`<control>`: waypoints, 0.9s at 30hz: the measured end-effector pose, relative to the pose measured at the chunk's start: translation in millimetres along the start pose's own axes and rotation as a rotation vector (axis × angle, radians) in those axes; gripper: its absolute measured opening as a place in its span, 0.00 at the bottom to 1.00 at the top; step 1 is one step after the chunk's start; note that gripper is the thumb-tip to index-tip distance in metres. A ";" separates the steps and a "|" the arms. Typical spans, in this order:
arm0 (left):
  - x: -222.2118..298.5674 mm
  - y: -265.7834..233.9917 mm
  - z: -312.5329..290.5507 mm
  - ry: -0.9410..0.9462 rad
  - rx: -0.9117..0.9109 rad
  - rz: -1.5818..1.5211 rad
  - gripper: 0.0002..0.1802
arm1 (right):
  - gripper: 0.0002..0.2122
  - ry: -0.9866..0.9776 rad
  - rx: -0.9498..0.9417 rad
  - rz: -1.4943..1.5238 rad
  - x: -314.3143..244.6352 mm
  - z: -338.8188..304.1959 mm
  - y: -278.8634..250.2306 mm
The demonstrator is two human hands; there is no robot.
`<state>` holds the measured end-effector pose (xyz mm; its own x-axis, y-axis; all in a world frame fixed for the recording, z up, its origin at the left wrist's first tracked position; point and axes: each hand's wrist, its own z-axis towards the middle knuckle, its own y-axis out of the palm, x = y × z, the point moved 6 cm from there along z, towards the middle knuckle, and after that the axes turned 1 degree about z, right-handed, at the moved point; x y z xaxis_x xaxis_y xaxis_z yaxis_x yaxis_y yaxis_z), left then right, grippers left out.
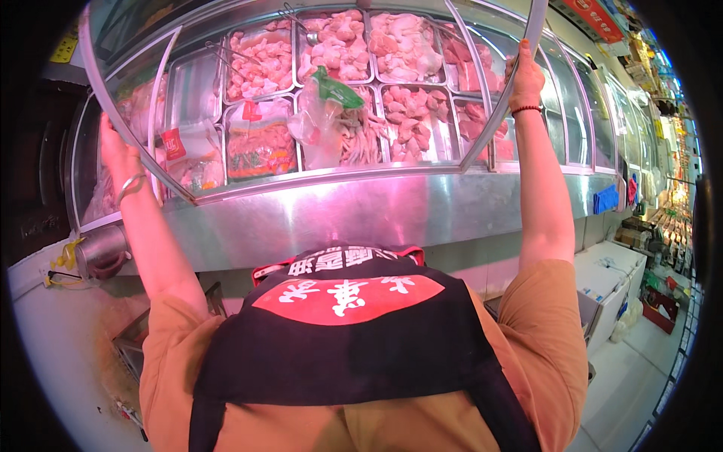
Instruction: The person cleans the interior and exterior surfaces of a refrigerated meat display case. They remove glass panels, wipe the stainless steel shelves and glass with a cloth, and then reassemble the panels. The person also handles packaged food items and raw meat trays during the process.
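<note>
A framed glass panel (pixel 324 181) is held across the front of a refrigerated display case, one hand on each side. My left hand (pixel 119 148) closes on its left frame edge, the fingers partly hidden behind it; a bangle sits on the wrist. Higher up on the opposite edge, my right hand (pixel 527 81) grips the frame, with a red bead bracelet below it. Through the glass show metal trays of raw poultry pieces (pixel 331 51), a tray of chicken feet (pixel 360 137), a green plastic bag (pixel 337 91) and bagged meat (pixel 260 143).
Below the case opening runs a stainless steel ledge (pixel 331 218). Other glass panels (pixel 576 105) continue to the right. A blue cloth (pixel 605 200) hangs from the ledge, above a white chest freezer (pixel 611 275). A metal pot (pixel 103 252) stands at the left.
</note>
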<state>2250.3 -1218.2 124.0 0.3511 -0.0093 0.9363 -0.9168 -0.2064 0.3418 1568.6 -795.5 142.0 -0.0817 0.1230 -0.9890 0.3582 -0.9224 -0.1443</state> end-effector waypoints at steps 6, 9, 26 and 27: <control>-48.3 12.1 16.9 -0.066 0.118 0.282 0.26 | 0.21 -0.216 0.028 -0.188 31.3 31.7 24.0; -68.6 45.5 16.7 -0.045 0.107 0.441 0.27 | 0.17 -0.265 0.007 -0.161 74.9 48.9 26.7; -225.8 15.4 105.1 -0.278 0.105 0.884 0.36 | 0.17 0.015 -0.012 -0.670 193.6 92.4 87.8; -234.3 18.0 104.9 -0.301 0.086 0.877 0.37 | 0.17 -0.001 0.002 -0.657 208.0 98.1 85.2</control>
<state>2171.5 -1322.5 -97.7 -0.4149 -0.4469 0.7926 -0.8647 -0.0775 -0.4964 1490.9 -884.5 -73.0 -0.2832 0.6606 -0.6953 0.2317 -0.6563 -0.7180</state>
